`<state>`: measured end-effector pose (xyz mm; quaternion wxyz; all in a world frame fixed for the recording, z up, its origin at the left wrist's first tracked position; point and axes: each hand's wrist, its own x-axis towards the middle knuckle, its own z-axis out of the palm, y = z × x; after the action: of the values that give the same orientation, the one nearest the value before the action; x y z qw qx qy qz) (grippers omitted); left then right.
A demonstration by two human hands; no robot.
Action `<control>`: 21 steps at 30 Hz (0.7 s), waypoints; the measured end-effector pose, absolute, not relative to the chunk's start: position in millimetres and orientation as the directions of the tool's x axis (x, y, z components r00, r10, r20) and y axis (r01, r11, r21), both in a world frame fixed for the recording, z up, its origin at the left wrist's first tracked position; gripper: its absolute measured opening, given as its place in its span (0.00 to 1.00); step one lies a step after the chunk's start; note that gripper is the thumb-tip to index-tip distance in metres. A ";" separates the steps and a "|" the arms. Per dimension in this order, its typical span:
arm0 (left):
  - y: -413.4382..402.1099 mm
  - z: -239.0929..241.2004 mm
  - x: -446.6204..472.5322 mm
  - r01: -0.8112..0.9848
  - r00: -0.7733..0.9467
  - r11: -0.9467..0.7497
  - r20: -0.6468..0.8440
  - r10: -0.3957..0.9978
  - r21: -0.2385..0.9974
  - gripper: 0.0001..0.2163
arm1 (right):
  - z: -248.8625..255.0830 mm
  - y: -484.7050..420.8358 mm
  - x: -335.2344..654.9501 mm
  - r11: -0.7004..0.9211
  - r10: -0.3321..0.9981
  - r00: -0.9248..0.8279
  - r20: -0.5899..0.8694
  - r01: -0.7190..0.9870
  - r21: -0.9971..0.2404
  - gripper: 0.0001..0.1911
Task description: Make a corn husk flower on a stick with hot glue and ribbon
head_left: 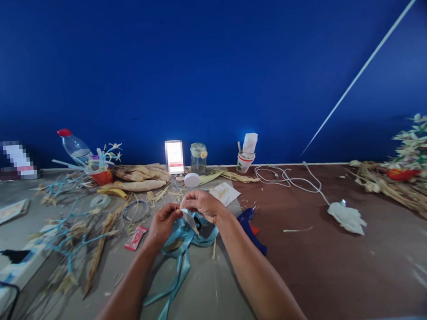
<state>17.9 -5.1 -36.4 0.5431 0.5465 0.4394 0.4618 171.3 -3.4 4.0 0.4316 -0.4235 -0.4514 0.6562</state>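
Both hands meet over the near middle of the table. My left hand [162, 224] is closed in a pinch on a thin whitish strip [191, 222], whose material I cannot make out for sure. My right hand [204, 205] pinches the same strip from the other side, its fingertips close to those of the left. The strip's loose end hangs down between the hands. Beneath it lies a tangle of light blue ribbon [182, 265], with tails trailing toward me. Just right of my right wrist rests a dark blue glue gun [252, 232], partly hidden by the forearm.
Blue-stemmed husk flowers [68, 241] and a white power strip [23, 273] spread across the left. Dried husks [142, 176], a glass jar [199, 157] and a paper cup [245, 163] line the back. A white cable [289, 179] and crumpled tissue [346, 218] lie right.
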 end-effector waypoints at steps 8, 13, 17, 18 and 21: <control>-4.7 -37.6 16.3 -0.026 0.247 -0.074 0.078 0.966 0.997 0.09 | 0.8 -1.8 175.4 -0.293 0.934 -0.264 -0.241 -0.179 -0.939 0.10; -3.0 -41.4 16.1 -0.043 0.245 -0.076 0.084 0.966 0.996 0.08 | -0.6 -1.2 174.2 -0.304 0.933 -0.258 -0.252 -0.191 -0.933 0.08; -0.6 -48.2 15.3 -0.049 0.248 -0.075 0.084 0.965 0.996 0.08 | -0.1 -0.4 171.0 -0.325 0.929 -0.246 -0.275 -0.192 -0.926 0.09; -0.1 -49.7 15.0 -0.046 0.248 -0.074 0.084 0.965 0.996 0.08 | -0.1 -0.2 170.3 -0.333 0.926 -0.250 -0.282 -0.193 -0.923 0.09; 0.4 -51.6 14.7 -0.034 0.256 -0.093 0.098 0.962 0.995 0.08 | -1.6 0.6 169.2 -0.366 0.913 -0.276 -0.301 -0.225 -0.903 0.10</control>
<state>14.7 0.4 -51.6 0.5415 0.5786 0.4006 0.4599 169.2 0.6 -1.6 0.4073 -0.4427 -0.3885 0.6979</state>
